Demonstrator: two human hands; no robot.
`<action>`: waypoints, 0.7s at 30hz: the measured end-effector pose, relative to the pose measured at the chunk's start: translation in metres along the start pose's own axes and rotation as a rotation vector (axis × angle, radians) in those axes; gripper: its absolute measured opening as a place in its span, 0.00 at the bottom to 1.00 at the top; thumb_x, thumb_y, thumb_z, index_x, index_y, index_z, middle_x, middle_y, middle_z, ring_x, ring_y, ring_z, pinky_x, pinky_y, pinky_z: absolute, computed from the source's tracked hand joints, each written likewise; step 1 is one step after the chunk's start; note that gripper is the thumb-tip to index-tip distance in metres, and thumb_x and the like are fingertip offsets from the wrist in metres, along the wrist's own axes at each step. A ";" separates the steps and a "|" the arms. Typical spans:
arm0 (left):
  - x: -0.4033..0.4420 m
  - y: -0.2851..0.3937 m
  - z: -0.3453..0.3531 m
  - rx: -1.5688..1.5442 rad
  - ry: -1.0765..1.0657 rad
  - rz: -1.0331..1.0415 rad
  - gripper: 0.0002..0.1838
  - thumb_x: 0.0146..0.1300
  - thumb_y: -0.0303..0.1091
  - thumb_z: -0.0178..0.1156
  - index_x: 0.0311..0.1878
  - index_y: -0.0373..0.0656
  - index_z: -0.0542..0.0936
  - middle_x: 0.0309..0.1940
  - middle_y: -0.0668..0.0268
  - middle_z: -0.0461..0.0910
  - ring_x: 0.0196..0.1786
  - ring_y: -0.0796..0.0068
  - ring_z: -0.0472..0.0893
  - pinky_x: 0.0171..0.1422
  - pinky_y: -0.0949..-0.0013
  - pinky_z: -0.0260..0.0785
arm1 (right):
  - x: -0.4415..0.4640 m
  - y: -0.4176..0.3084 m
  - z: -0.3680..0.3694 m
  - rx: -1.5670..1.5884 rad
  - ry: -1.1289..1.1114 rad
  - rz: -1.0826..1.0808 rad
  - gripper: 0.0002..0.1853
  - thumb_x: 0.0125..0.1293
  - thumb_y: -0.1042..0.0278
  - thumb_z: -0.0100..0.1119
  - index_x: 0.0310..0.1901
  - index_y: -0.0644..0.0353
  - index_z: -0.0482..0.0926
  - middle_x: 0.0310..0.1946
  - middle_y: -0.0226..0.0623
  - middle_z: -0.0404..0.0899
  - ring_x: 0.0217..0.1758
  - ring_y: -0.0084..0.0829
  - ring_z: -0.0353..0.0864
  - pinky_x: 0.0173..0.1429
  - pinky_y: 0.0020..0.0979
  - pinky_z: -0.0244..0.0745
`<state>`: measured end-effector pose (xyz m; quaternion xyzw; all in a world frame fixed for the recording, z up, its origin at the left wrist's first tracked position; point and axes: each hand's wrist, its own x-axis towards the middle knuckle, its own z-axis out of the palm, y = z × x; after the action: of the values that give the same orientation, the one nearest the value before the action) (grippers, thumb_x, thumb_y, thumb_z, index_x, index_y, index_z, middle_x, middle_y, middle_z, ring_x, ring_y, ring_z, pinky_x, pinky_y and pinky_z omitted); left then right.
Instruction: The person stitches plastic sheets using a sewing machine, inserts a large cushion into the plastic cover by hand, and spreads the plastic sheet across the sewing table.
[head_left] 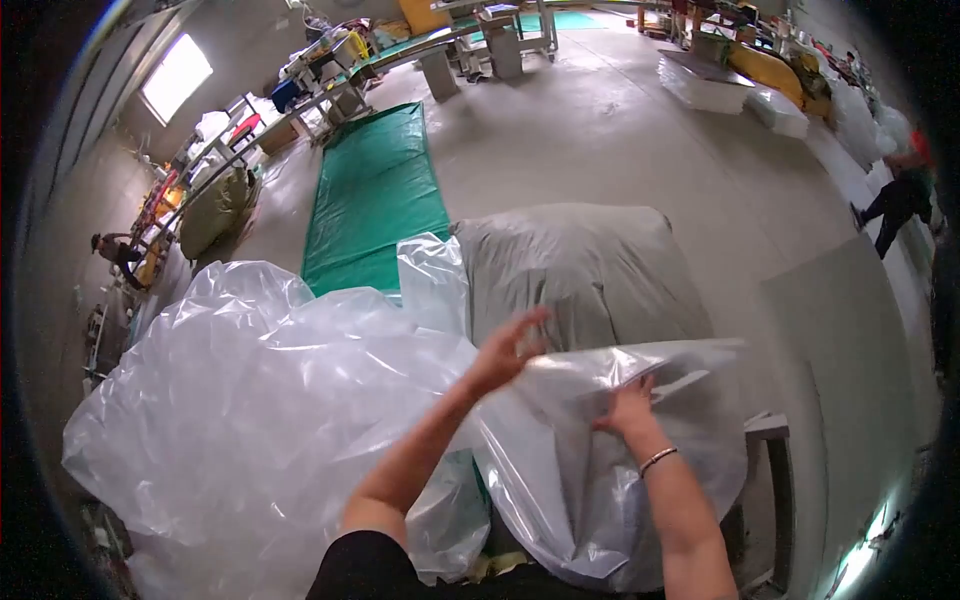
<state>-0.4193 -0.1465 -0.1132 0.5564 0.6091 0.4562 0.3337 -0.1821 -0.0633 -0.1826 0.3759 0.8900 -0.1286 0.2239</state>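
Note:
My left hand (505, 354) is raised over the edge of a clear plastic sheet, slightly blurred, its fingers and thumb apart and nothing held in them. My right hand (629, 408) rests on the wrinkled clear plastic sheet (530, 440), thumb spread away from the fingers, with folds around the fingertips. That plastic overlaps the near edge of a large grey-green fabric-covered bundle (580, 265). To the left spreads a big billowing heap of the same clear plastic (250, 400).
A green tarp strip (375, 200) runs along the floor ahead. A metal frame leg (780, 490) stands at the right, beside a pale flat panel (850, 360). Long worktables (400, 55) hold clutter at the back. One person (895, 200) is at far right, another (118, 255) at far left.

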 end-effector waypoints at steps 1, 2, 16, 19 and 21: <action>0.022 -0.038 -0.013 0.270 0.144 0.015 0.29 0.61 0.40 0.56 0.63 0.38 0.63 0.61 0.52 0.64 0.64 0.55 0.63 0.67 0.63 0.53 | 0.009 -0.001 -0.005 -0.023 -0.184 0.028 0.54 0.36 0.31 0.64 0.63 0.59 0.63 0.67 0.53 0.52 0.72 0.55 0.38 0.70 0.59 0.29; 0.034 -0.081 -0.024 0.368 0.161 -0.051 0.33 0.61 0.45 0.55 0.64 0.36 0.60 0.62 0.48 0.62 0.65 0.52 0.59 0.69 0.60 0.49 | 0.026 0.004 0.025 -0.110 -0.154 0.042 0.52 0.36 0.29 0.62 0.60 0.59 0.67 0.65 0.54 0.55 0.72 0.54 0.39 0.70 0.59 0.28; -0.062 -0.304 -0.024 0.692 0.464 -0.448 0.12 0.56 0.34 0.57 0.44 0.43 0.75 0.49 0.46 0.72 0.52 0.48 0.72 0.56 0.54 0.64 | 0.057 0.016 0.067 -0.028 0.057 0.083 0.42 0.46 0.46 0.60 0.65 0.46 0.59 0.66 0.36 0.57 0.71 0.41 0.48 0.70 0.54 0.35; -0.030 -0.374 -0.036 0.775 0.225 -0.561 0.21 0.51 0.30 0.58 0.51 0.43 0.75 0.57 0.42 0.66 0.60 0.46 0.65 0.66 0.55 0.56 | 0.060 0.020 0.076 -0.014 0.156 0.083 0.40 0.47 0.46 0.59 0.64 0.45 0.60 0.65 0.36 0.58 0.71 0.41 0.48 0.70 0.54 0.34; -0.032 -0.401 -0.041 0.707 0.237 -0.688 0.22 0.50 0.29 0.58 0.53 0.41 0.74 0.56 0.44 0.67 0.60 0.49 0.66 0.65 0.57 0.57 | 0.059 0.020 0.062 0.159 0.105 0.050 0.38 0.48 0.49 0.58 0.63 0.46 0.60 0.65 0.36 0.58 0.70 0.42 0.48 0.69 0.55 0.34</action>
<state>-0.6020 -0.1714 -0.4736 0.3466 0.9081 0.1458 0.1844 -0.1851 -0.0385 -0.2667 0.4208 0.8778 -0.1732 0.1496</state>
